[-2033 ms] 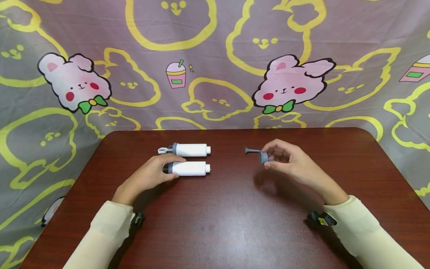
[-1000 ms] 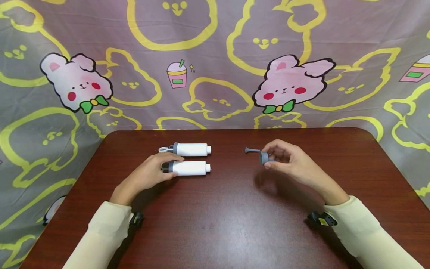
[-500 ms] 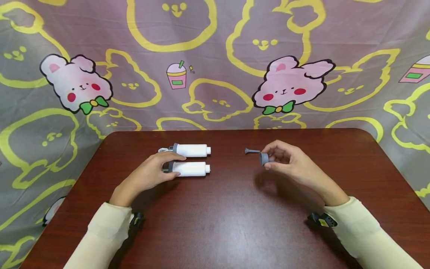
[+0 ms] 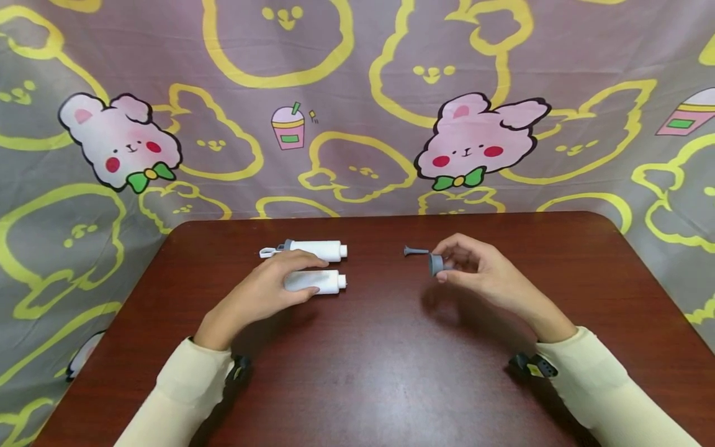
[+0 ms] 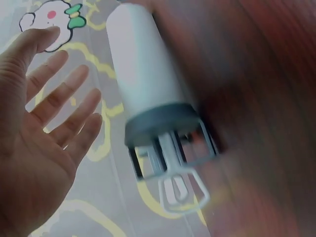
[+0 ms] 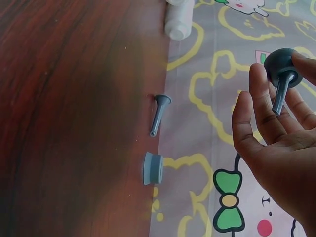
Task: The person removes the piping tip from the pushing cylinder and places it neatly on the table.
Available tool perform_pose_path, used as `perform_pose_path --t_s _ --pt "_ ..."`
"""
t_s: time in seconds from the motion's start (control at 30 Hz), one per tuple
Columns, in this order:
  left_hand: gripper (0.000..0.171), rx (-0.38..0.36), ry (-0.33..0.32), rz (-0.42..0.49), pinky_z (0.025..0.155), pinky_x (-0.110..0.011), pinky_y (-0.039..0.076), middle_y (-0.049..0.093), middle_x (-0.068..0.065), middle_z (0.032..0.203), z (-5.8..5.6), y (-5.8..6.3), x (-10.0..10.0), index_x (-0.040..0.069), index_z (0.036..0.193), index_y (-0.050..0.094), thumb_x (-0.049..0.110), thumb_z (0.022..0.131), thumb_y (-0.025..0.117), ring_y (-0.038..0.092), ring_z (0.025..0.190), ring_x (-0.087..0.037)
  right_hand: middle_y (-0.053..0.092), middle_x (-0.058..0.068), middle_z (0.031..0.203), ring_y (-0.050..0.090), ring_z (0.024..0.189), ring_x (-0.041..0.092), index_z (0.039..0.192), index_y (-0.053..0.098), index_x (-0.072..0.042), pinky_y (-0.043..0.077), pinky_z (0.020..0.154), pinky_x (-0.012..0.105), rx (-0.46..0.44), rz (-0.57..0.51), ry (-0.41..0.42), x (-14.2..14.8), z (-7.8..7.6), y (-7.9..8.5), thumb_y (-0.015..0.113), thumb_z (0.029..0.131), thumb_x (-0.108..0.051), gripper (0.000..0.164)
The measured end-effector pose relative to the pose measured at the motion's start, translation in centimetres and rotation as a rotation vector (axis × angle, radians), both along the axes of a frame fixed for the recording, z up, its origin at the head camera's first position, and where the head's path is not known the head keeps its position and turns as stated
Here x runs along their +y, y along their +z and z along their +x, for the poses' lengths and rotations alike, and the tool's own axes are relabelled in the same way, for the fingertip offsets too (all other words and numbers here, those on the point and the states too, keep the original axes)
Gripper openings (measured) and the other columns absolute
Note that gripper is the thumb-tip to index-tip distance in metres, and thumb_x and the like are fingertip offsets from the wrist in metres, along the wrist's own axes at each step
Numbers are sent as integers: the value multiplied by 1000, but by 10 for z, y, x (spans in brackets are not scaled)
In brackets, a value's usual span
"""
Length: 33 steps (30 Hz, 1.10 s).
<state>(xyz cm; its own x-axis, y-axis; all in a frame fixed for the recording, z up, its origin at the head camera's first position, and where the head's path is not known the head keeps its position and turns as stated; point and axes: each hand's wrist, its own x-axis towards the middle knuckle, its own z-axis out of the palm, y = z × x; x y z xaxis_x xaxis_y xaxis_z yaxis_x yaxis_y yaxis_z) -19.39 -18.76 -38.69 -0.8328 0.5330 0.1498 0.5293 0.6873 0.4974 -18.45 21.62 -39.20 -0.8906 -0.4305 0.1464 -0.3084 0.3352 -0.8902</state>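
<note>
Two white syringe-like cylinders lie side by side on the table in the head view. The far cylinder (image 4: 315, 251) has a grey collar and a loop handle (image 4: 267, 252). Over the near cylinder (image 4: 326, 282) my left hand (image 4: 265, 285) stands with thumb and fingers spread, hiding its collar end. In the left wrist view the fingers (image 5: 74, 106) are apart from a cylinder (image 5: 143, 59); which one, I cannot tell. My right hand (image 4: 480, 264) pinches a grey cup-shaped nozzle (image 4: 436, 266), whose thin tube points toward the palm in the right wrist view.
A grey trumpet-shaped nozzle (image 4: 416, 251) lies just left of my right hand. Beside it in the right wrist view is a grey-blue round cap (image 6: 153, 168), hidden in the head view. The brown table (image 4: 380, 372) meets a patterned cloth (image 4: 357, 93) at the back.
My left hand has slid right along the near cylinder, from its collar onto the white body. The right hand holds the grey nozzle in the same place.
</note>
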Motion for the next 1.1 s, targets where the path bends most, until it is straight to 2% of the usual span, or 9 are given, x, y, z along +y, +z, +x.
perform_pose_path --t_s 0.13,0.3,0.57,0.87,1.1 --pt "41 23 -3 19 104 -45 48 68 4 134 3 0 9 24 130 73 23 90 82 60 128 -20 70 11 97 68 88 19 121 63 -10 55 80 26 2 12 -10 0 1 0 78 95 -10 30" --pt "40 61 -19 30 101 -45 51 67 4 136 4 -4 23 22 129 73 24 90 81 61 129 -22 70 12 97 68 88 23 121 63 -10 55 80 26 4 14 -7 0 1 -1 77 95 -10 30" --pt "42 74 -72 47 113 -45 47 67 2 138 1 -9 49 21 132 71 27 92 81 57 137 -21 69 7 95 68 86 22 121 63 -9 56 77 27 7 -8 11 -3 0 -4 77 94 -6 30" --pt "42 177 -138 59 107 -39 51 69 5 130 -3 -7 84 19 132 71 26 93 82 63 125 -15 69 6 93 68 85 18 119 63 -6 55 75 26 23 -34 12 -8 2 -5 77 94 -5 28" --pt "40 259 -157 135 106 -36 52 72 3 125 -4 -7 103 16 128 72 23 91 84 65 121 -15 69 8 95 68 86 18 118 62 -5 55 76 26 5 -42 12 -11 2 -3 77 95 -6 27"
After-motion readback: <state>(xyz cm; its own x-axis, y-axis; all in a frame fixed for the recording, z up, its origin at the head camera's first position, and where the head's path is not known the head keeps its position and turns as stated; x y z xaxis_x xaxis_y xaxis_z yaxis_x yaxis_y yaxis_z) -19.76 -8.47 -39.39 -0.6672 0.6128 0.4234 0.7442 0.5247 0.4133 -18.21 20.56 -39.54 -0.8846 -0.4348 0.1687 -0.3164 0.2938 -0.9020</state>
